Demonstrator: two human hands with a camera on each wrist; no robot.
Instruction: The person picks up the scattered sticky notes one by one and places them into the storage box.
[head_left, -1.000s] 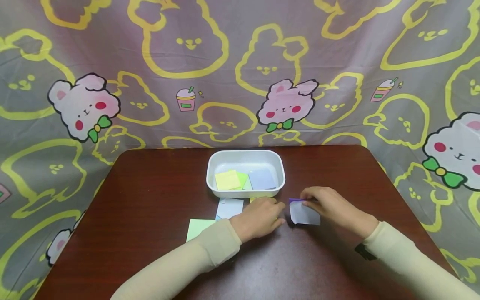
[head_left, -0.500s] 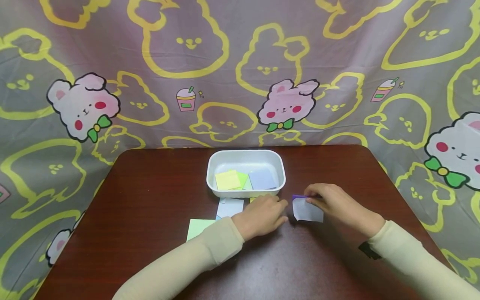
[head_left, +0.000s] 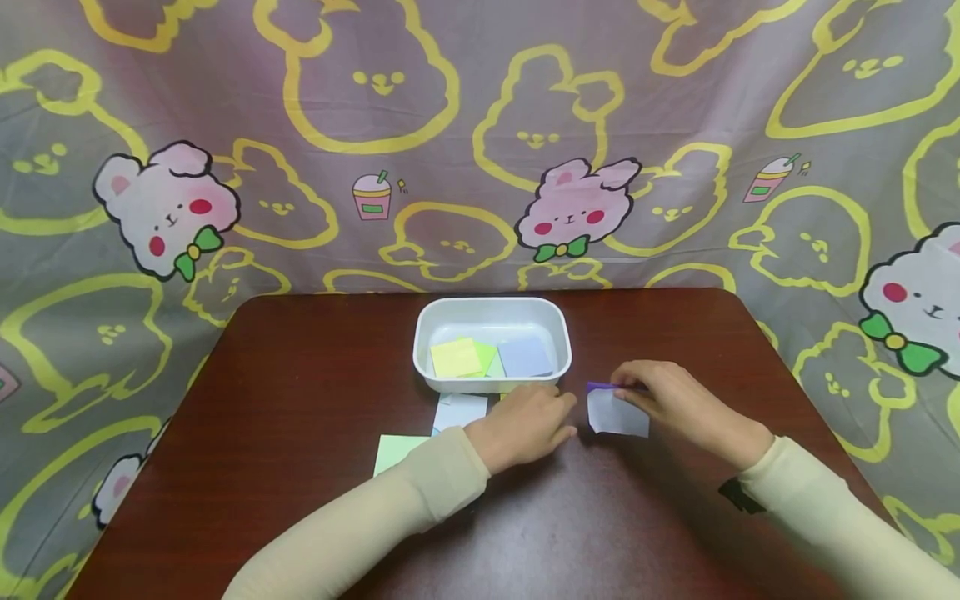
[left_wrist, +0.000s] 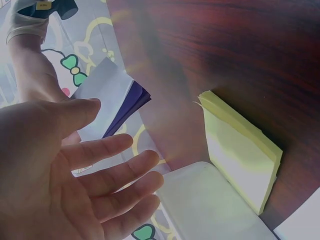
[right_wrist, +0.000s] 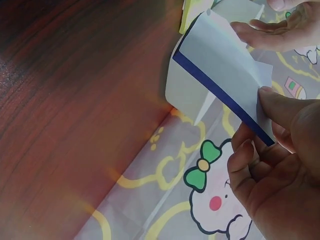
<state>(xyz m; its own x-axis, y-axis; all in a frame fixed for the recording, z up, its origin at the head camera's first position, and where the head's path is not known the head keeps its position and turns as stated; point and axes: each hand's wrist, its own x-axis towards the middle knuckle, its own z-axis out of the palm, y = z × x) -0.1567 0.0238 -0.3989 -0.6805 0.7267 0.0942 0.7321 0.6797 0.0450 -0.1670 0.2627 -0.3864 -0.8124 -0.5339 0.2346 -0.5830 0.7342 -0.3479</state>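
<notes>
My right hand (head_left: 678, 408) pinches a sticky note pad (head_left: 618, 414) between thumb and fingers, right of the tray. The pad has a whitish face and a dark purple edge, and the right wrist view shows it tilted with the sheets (right_wrist: 220, 60) slightly bent. My left hand (head_left: 525, 425) hovers before the tray with fingers loosely spread and nothing held. In the left wrist view its fingertips (left_wrist: 145, 160) stand apart from the purple pad (left_wrist: 107, 97). A yellow sticky note pad (left_wrist: 242, 155) lies by the tray, mostly hidden behind the left hand in the head view.
A white tray (head_left: 487, 386) at the back middle holds yellow notes (head_left: 455, 358), green notes and a blue pad (head_left: 525, 357). In front lie a pale blue pad (head_left: 460, 414) and a light green pad (head_left: 397, 454), partly under the left sleeve. A patterned curtain (head_left: 450, 125) hangs behind the table.
My right hand has moved slightly up and to the right with the purple pad, away from my left hand. The left hand has shifted a little to the right.
</notes>
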